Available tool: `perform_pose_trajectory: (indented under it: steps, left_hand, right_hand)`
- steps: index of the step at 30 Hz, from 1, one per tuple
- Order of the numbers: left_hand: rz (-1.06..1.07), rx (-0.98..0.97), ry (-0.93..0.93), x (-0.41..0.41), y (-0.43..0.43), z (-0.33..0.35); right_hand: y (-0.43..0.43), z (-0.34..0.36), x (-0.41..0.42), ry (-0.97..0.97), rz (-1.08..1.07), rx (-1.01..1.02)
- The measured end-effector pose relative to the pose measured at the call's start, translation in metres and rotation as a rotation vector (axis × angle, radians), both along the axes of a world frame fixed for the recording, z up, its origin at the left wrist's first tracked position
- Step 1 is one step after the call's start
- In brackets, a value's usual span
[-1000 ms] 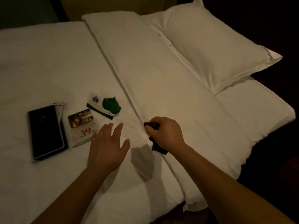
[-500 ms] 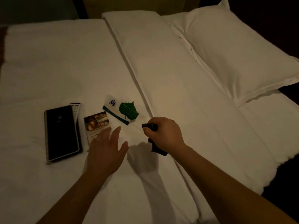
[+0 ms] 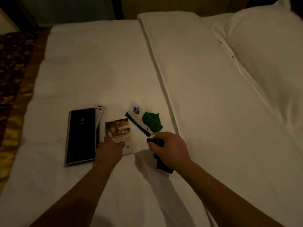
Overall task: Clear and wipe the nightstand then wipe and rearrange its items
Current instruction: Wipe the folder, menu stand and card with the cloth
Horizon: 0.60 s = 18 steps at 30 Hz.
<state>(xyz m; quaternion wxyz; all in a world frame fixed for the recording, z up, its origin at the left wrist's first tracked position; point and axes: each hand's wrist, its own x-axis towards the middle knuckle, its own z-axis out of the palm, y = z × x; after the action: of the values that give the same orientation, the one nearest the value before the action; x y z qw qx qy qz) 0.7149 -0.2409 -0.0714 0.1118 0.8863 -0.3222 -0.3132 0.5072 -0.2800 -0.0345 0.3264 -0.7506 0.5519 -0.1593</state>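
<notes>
On the white bed [image 3: 101, 71] lie a black folder [image 3: 81, 135], a remote control [image 3: 99, 113] half tucked under its right edge, a picture card [image 3: 118, 130] and a white card with a green leaf-shaped tag [image 3: 151, 122]. My left hand [image 3: 110, 149] lies over the lower part of the picture card, fingers fairly straight. My right hand [image 3: 170, 149] grips a dark cloth [image 3: 161, 163], which hangs below the fist just right of the cards. The nightstand is out of view.
A folded white duvet [image 3: 213, 112] runs along the right half of the bed, with a pillow [image 3: 268, 51] at the far right. A patterned bed runner [image 3: 11, 76] lies at the left edge. Dark wall behind the bed.
My left hand has moved forward and left onto the picture card. The view has swung left, so the items sit nearer the middle. My right hand keeps the cloth.
</notes>
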Motion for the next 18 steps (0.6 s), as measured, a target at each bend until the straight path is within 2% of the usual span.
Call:
perform_pose_trajectory:
  steps: [2, 8, 12, 15, 18]
  left_hand:
    - [0.12, -0.012, 0.101, 0.006, -0.002, -0.012]
    - [0.253, -0.054, 0.209, 0.017, -0.006, -0.031]
    - [0.465, -0.297, 0.537, 0.016, 0.012, -0.011]
    - [0.41, -0.346, 0.628, 0.009, 0.039, 0.017]
    - [0.31, -0.365, 0.664, 0.008, 0.053, 0.046]
  right_hand:
    - [0.003, -0.005, 0.004, 0.001, 0.0, 0.009]
    - [0.002, -0.007, 0.013, -0.035, -0.078, 0.137]
    - [0.001, -0.002, 0.033, -0.142, -0.14, 0.143]
    - [0.004, 0.007, 0.058, -0.257, -0.118, 0.163]
    - [0.015, 0.022, 0.087, -0.233, 0.051, -0.019]
